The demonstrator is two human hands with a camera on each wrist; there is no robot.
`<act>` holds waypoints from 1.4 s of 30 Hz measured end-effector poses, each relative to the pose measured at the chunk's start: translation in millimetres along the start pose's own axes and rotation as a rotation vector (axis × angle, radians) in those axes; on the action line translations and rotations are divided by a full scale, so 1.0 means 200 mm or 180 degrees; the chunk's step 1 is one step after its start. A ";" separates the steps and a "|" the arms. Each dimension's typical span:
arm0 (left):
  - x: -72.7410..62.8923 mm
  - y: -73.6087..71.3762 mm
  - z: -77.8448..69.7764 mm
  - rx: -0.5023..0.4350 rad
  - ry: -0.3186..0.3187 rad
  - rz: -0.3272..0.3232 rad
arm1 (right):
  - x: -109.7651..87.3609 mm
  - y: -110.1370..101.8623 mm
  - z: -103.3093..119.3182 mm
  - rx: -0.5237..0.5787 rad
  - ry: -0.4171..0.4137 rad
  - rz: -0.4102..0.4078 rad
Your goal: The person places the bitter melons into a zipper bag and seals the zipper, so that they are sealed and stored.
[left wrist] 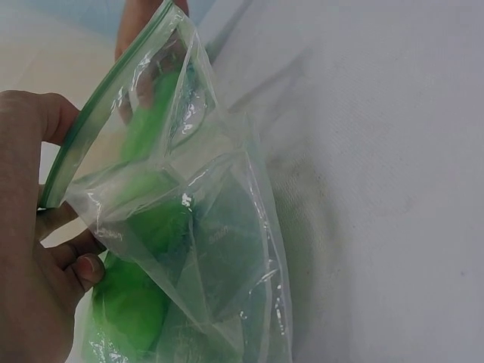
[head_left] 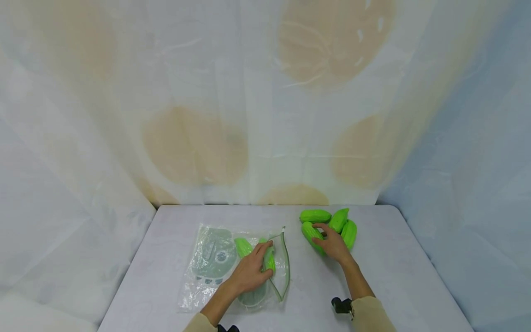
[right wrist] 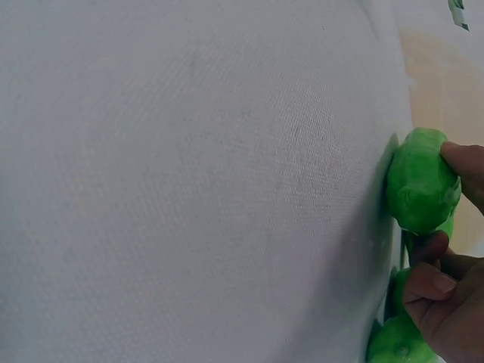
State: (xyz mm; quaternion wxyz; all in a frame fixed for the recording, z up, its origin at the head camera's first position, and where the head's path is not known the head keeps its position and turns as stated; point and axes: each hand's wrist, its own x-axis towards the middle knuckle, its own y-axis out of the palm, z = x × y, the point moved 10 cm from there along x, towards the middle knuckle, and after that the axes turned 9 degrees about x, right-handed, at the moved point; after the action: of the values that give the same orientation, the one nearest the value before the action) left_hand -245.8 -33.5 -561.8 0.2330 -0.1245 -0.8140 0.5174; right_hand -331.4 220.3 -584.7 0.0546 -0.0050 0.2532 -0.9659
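My left hand [head_left: 249, 272] holds the green-edged mouth of a clear zip bag [head_left: 191, 295], which lies on the table and gapes toward the right. In the left wrist view, fingers grip the green zip strip [left wrist: 98, 113]. Inside the bag are bright green ridged gourds [head_left: 242, 246], partly hidden by the hand and the film. To the right, my right hand [head_left: 335, 248] grips another green gourd [head_left: 309, 234] between thumb and fingers. The right wrist view shows that gourd [right wrist: 422, 181] end-on, with fingertips on two sides of it.
Three more green gourds [head_left: 339, 220] lie close around the right hand, near the table's far edge. The bag bears a grey-green print [head_left: 211, 253]. A pale table [head_left: 398, 276] spans the front, with patterned sheeting [head_left: 265, 138] hanging behind and at both sides.
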 end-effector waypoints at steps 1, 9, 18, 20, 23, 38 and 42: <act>0.00 0.00 0.00 -0.0010 -0.0001 0.0007 | 0.00 0.00 0.00 0.0001 0.0001 -0.0003; 0.00 0.00 0.00 -0.0025 -0.0038 0.0037 | 0.00 0.00 0.00 -0.0043 -0.0003 -0.0006; -0.01 0.00 0.00 -0.0012 -0.0021 0.0005 | -0.01 0.00 -0.02 -0.0034 -0.0043 -0.0051; -0.01 0.00 0.00 -0.0026 -0.0027 0.0011 | -0.01 0.00 -0.02 -0.0019 -0.0063 -0.0058; -0.01 -0.01 0.00 -0.0041 -0.0032 0.0014 | 0.00 0.00 -0.02 -0.0004 -0.0091 -0.0063; -0.01 -0.01 0.00 -0.0065 -0.0032 0.0033 | -0.01 0.01 -0.02 -0.0031 -0.0184 -0.0041; -0.01 0.00 0.00 -0.0067 -0.0042 0.0042 | -0.02 0.01 -0.02 -0.0046 -0.0185 -0.0060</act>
State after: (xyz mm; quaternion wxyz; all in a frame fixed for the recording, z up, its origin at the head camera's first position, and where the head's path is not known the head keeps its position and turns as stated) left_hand -244.5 -34.4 -561.5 0.2230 -0.1289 -0.8200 0.5112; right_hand -327.4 220.5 -588.8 0.0528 -0.0358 0.2583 -0.9640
